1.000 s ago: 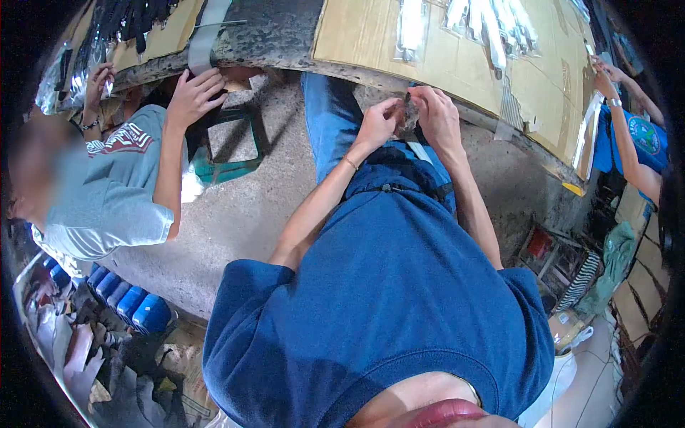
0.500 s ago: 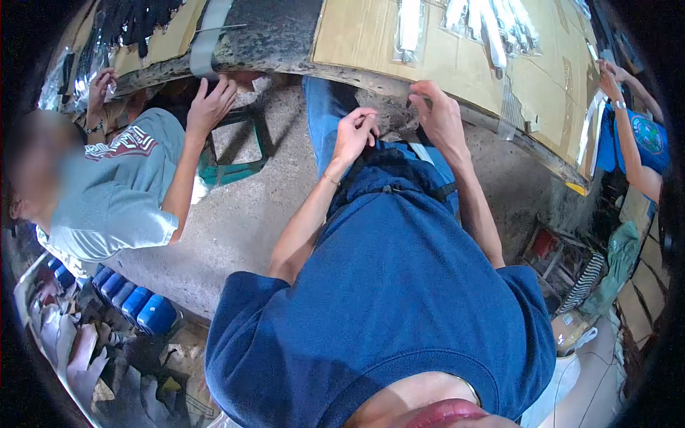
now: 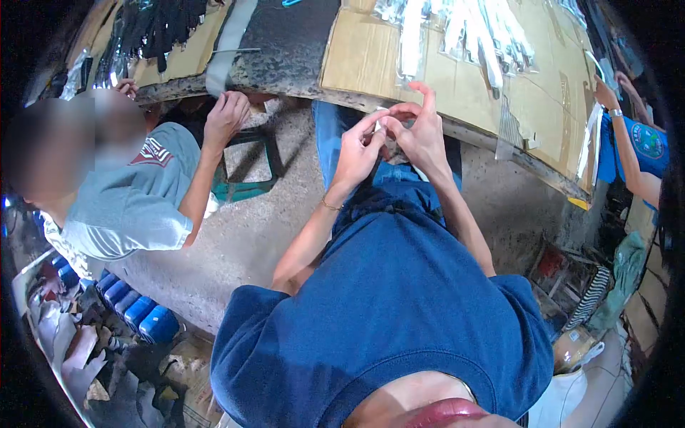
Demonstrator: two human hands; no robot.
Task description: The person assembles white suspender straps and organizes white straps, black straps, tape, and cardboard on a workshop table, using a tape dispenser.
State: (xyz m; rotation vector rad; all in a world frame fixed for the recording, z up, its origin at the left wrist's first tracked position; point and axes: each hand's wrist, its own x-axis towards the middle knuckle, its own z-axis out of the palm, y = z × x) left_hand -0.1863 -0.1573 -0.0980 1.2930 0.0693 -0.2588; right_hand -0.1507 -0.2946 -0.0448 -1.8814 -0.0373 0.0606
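Just off the front edge of the work table, my left hand (image 3: 356,151) and my right hand (image 3: 420,137) meet with fingertips almost touching. A small white piece (image 3: 379,124) shows between the fingers of my left hand; its kind is too small to tell. My right thumb and fingers are bent in a pinch against it, the forefinger raised toward the table edge. On the cardboard (image 3: 364,53) beyond my hands lie a white strip in a clear sleeve (image 3: 410,46) and several more sleeved white strips (image 3: 487,53).
A co-worker in a grey shirt (image 3: 121,207) sits at the left, by a green stool (image 3: 246,189). Another person's arm (image 3: 624,146) reaches in at the right. Dark strips (image 3: 160,36) lie on the table's left. Blue containers (image 3: 158,324) and scraps (image 3: 78,349) are on the floor.
My two hands have come together from apart, and a small white piece now shows between them. The view has shifted slightly. The grey-shirted co-worker's far hand has lowered.
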